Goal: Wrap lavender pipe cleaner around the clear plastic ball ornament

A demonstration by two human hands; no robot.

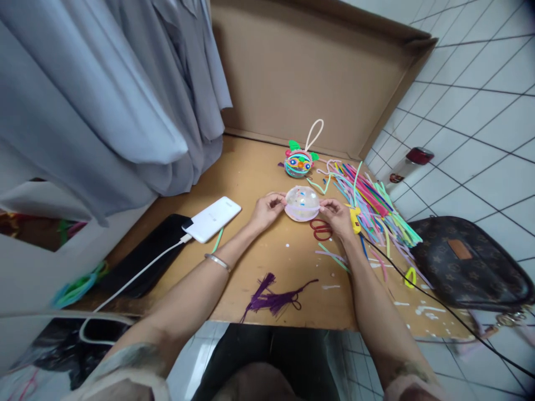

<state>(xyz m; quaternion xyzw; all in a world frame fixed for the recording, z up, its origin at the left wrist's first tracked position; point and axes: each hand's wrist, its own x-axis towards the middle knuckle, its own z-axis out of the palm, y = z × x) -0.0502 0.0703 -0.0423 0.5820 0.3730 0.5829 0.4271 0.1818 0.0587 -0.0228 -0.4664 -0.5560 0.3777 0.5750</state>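
A clear round ball (302, 203) with a pale lilac band and small coloured specks is held just above the wooden table. My left hand (270, 210) pinches its left edge, and my right hand (335, 216) pinches its right edge. Red-handled scissors (321, 229) lie just below the ball, partly under my right hand. Behind the ball sits a colourful decorated ball (298, 162) with green ears, big eyes and a cream loop. Purple tassels (276, 301) lie near the table's front edge.
Many coloured pipe cleaners (370, 203) spread at the right, beside a yellow glue gun (355, 220) with a black cord. A brown bag (472, 262) lies far right. White power bank (212, 219) with cable and black pouch (146, 256) lie left. Cardboard (305, 72) stands behind.
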